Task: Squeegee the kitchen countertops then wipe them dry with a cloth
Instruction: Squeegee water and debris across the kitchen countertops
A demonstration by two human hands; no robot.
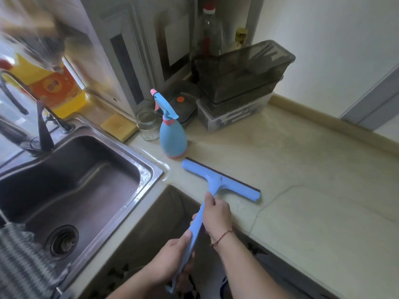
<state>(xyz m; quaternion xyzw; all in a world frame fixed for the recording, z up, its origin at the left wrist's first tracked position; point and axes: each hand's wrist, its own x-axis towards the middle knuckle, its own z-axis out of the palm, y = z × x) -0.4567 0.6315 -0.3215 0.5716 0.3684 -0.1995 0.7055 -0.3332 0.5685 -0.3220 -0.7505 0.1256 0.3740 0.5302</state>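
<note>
Pale cream stone makes up the L-shaped surface (313, 169), which wraps round a corner beside a steel sink (71, 180) on the left. A blue squeegee (220, 182) lies with its dark rubber blade down on the surface, close to the front edge and angled from upper left to lower right; its long handle runs back off the edge toward the person. Both hands are clamped on that handle: the right hand (217, 214) grips it high up, just behind the head, with a thin red cord round the wrist, while the left hand (172, 253) curls round the handle lower down, thumb lying along the top. The two hands sit near each other but apart, one ahead of the other along the shaft. Just beyond the blade's left end stands a blue spray bottle (172, 134) with a pink collar, and beside it a small glass jar (149, 124) and a yellow sponge (119, 126). Stacked dark plastic containers (241, 83) fill the back corner.
</note>
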